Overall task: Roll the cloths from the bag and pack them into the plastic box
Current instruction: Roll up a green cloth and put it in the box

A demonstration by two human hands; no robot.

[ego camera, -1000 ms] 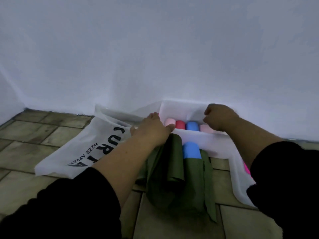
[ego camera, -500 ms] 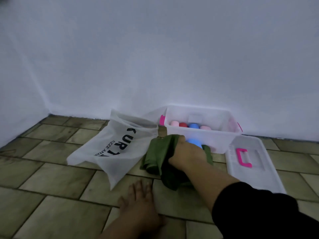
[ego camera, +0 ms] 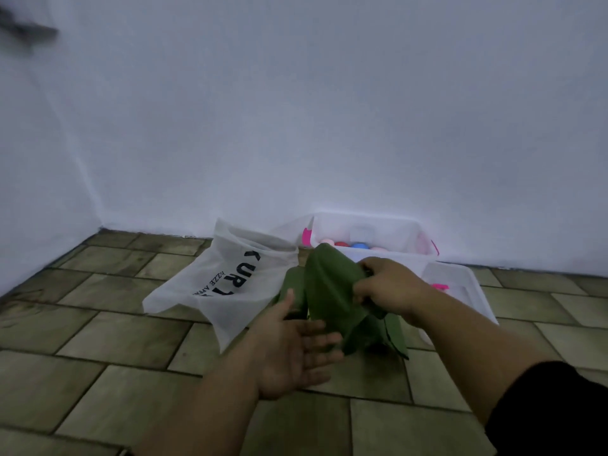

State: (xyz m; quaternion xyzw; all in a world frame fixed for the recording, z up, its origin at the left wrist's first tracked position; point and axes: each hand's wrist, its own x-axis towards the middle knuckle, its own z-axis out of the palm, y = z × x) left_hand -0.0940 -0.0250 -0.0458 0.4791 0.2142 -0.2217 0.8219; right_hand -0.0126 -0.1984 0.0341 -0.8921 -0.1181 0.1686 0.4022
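Observation:
My right hand point(ego camera: 390, 286) grips a crumpled green cloth point(ego camera: 329, 294) and holds it above the floor, in front of the plastic box point(ego camera: 371, 225). My left hand point(ego camera: 292, 350) is open, palm up, just below and left of the hanging cloth, fingertips near its lower edge. The clear box stands against the wall and holds several rolled cloths point(ego camera: 357, 245) in pink, red and blue. The white bag point(ego camera: 217, 284) with black lettering lies flat on the floor to the left of the cloth.
The box's clear lid point(ego camera: 460, 284) with a pink handle lies on the floor right of the box, partly behind my right arm. White walls meet in a corner at the far left. The floor is brownish-green tile.
My right hand has lifted the green cloth off the floor. My left hand has come up off the tiles and turned palm up beneath the cloth. The blue roll that lay on the cloth is out of sight.

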